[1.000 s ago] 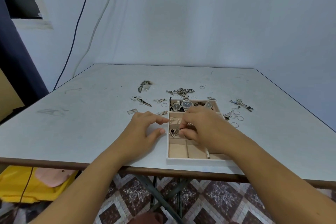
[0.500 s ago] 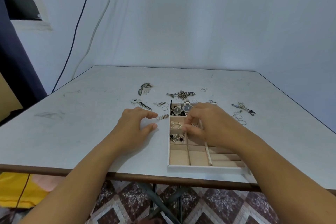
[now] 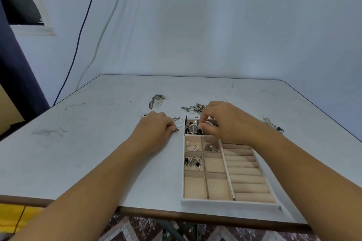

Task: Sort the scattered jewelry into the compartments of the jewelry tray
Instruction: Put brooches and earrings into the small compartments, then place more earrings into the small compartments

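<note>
Scuffed pale grey tabletop (image 3: 98,152), white wall behind. The beige velvet-lined jewelry tray (image 3: 231,202) sits at my near edge, probably for easy reach. My left hand (image 3: 154,127) pinches a small metal trinket (image 3: 177,129) beside it. My right hand (image 3: 225,123) is pinched above the silver wristwatch (image 3: 193,128); I cannot tell whether it holds anything.

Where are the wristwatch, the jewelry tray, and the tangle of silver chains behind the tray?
wristwatch (image 3: 194,128): head view, on its dark dial.
jewelry tray (image 3: 231,204): head view, on its near white rim.
tangle of silver chains (image 3: 195,107): head view, on the middle of the pile.
</note>
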Tool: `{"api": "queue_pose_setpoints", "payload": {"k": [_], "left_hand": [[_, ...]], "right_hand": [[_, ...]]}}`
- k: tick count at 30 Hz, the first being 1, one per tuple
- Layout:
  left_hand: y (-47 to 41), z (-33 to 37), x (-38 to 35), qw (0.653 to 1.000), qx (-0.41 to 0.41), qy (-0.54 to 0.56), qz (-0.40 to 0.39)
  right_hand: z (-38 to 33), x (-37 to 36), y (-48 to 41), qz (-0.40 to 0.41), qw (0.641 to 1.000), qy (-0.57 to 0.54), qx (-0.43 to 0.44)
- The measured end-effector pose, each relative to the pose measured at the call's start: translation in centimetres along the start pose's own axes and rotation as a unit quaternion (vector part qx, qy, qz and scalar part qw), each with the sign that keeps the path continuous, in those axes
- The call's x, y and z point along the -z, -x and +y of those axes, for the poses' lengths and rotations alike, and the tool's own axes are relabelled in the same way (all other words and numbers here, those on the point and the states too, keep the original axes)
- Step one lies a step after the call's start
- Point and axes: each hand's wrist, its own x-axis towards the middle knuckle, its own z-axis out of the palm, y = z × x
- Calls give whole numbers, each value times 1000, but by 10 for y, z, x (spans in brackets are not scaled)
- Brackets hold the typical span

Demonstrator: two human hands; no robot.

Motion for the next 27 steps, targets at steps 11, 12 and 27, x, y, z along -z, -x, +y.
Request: {"api": "queue_pose_setpoints", "payload": {"k": [11, 12, 27], "left_hand": [[4, -31, 4, 973, 66, 175, 132], [4, -30, 4, 970, 66, 188, 140], [-10, -34, -3, 949, 124, 252, 142]], "right_hand": [[17, -17, -72, -34, 999, -34, 13], [19, -19, -80, -42, 998, -35, 11], [14, -41, -132, -170, 981, -91, -8]]}}
